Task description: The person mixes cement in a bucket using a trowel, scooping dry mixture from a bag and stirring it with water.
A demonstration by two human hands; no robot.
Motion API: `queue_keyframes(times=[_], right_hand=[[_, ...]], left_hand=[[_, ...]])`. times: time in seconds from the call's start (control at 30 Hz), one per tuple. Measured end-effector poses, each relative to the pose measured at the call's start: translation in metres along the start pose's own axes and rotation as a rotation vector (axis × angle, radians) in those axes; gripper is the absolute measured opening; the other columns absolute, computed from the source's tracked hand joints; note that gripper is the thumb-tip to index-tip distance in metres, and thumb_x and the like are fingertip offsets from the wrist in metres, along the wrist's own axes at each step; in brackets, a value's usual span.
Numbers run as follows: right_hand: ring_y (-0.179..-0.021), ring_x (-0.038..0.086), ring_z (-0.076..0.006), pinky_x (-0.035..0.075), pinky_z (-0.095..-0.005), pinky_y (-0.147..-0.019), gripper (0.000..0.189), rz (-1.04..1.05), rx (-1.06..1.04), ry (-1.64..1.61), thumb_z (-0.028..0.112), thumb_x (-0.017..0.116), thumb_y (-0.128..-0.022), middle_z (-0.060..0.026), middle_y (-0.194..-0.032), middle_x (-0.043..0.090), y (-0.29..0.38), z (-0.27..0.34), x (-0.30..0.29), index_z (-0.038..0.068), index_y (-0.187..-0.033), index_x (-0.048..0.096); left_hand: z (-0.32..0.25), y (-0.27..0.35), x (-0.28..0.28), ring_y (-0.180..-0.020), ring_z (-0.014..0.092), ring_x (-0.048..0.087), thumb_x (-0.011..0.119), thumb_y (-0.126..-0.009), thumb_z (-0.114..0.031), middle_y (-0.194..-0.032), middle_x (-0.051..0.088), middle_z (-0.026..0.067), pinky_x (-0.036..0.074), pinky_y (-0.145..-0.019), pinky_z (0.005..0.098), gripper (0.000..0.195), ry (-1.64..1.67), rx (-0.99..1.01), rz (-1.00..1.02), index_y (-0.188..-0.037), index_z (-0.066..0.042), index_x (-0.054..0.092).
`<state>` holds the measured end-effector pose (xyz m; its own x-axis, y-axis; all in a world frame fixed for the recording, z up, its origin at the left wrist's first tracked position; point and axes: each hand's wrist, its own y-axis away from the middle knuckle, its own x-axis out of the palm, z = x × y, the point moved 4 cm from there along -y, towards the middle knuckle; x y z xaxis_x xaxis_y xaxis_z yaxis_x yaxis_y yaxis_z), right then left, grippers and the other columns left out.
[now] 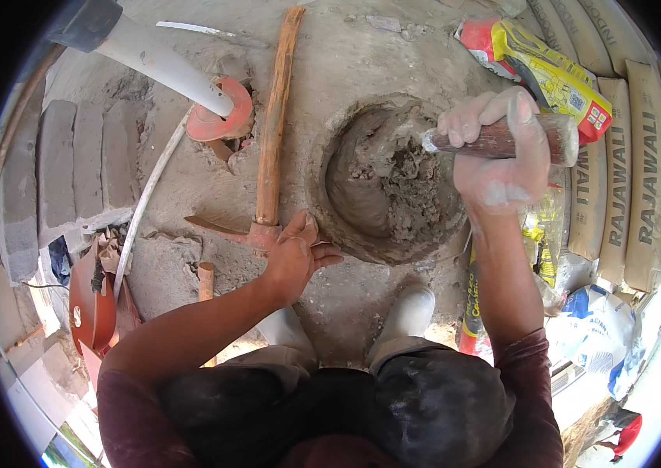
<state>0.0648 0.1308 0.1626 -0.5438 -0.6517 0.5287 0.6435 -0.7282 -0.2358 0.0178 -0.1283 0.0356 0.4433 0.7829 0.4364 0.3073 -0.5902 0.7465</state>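
A round bucket (316, 193) of wet grey mortar (406, 181) stands in front of my boots. The mortar is smooth on its left side and lumpy toward the middle. My right hand (500, 152) is wrapped around a thick wooden tool handle (541, 139) above the bucket's right edge; the tool's working end cannot be made out. At the lower left rim, my left hand (295, 254) holds the bucket, thumb and fingers against its outside. Just beside that hand lies a pickaxe (275, 140), its reddish head close to my knuckles and its wooden handle pointing away from me.
Stacked paper cement bags (629, 181) line the right side, with a yellow-red printed bag (564, 76) before them. At upper left, a white pipe (166, 67) meets a red ring (231, 111). An orange-red container (91, 298) stands left. Another person (626, 436) is far lower right.
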Motion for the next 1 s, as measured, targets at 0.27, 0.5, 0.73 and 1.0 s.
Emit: queue_keyframes(times=[0.27, 0.5, 0.73, 1.0], right_hand=[[-0.057, 0.051, -0.0142, 0.041, -0.0298, -0.056, 0.026, 0.331, 0.417, 0.111, 0.012, 0.073, -0.079, -0.0054, -0.063, 0.056, 0.048, -0.034, -0.013, 0.003, -0.066, 0.052], [-0.054, 0.050, -0.0184, 0.043, -0.0326, -0.055, 0.027, 0.393, 0.209, 0.040, 0.021, 0.067, -0.089, -0.0092, -0.061, 0.054, -0.023, 0.039, 0.020, 0.004, -0.075, 0.052], [-0.059, 0.053, -0.0147, 0.042, -0.0294, -0.058, 0.024, 0.153, 0.116, 0.036, 0.009, 0.075, -0.082, -0.0078, -0.067, 0.060, 0.032, -0.049, 0.008, 0.004, -0.074, 0.053], [-0.055, 0.045, -0.0164, 0.038, -0.0320, -0.054, 0.028, 0.494, 0.424, -0.010, 0.015, 0.073, -0.078, -0.0066, -0.061, 0.051, 0.030, -0.012, -0.013, 0.004, -0.071, 0.048]], left_hand=[[-0.011, -0.023, -0.013, -0.076, 0.019, 0.068, 0.038, -0.110, -0.024, -0.099, 0.067, 0.0035, 0.050, -0.068, 0.0319, 0.020, -0.235, 0.054, 0.018, -0.116, -0.013, 0.054], [-0.078, -0.071, -0.023, -0.064, 0.013, 0.057, 0.040, -0.109, -0.028, -0.085, 0.061, 0.0004, 0.047, -0.061, 0.0305, 0.026, -0.527, 0.121, -0.097, -0.118, -0.014, 0.060], [-0.001, -0.011, 0.004, -0.091, 0.027, 0.068, 0.039, -0.109, -0.027, -0.111, 0.066, 0.0093, 0.055, -0.089, 0.0441, 0.030, 0.067, -0.022, -0.096, -0.134, -0.012, 0.049], [-0.022, -0.031, -0.013, -0.094, 0.026, 0.069, 0.036, -0.111, -0.028, -0.112, 0.067, 0.0099, 0.056, -0.091, 0.0434, 0.028, -0.115, 0.035, 0.091, -0.129, -0.011, 0.048]])
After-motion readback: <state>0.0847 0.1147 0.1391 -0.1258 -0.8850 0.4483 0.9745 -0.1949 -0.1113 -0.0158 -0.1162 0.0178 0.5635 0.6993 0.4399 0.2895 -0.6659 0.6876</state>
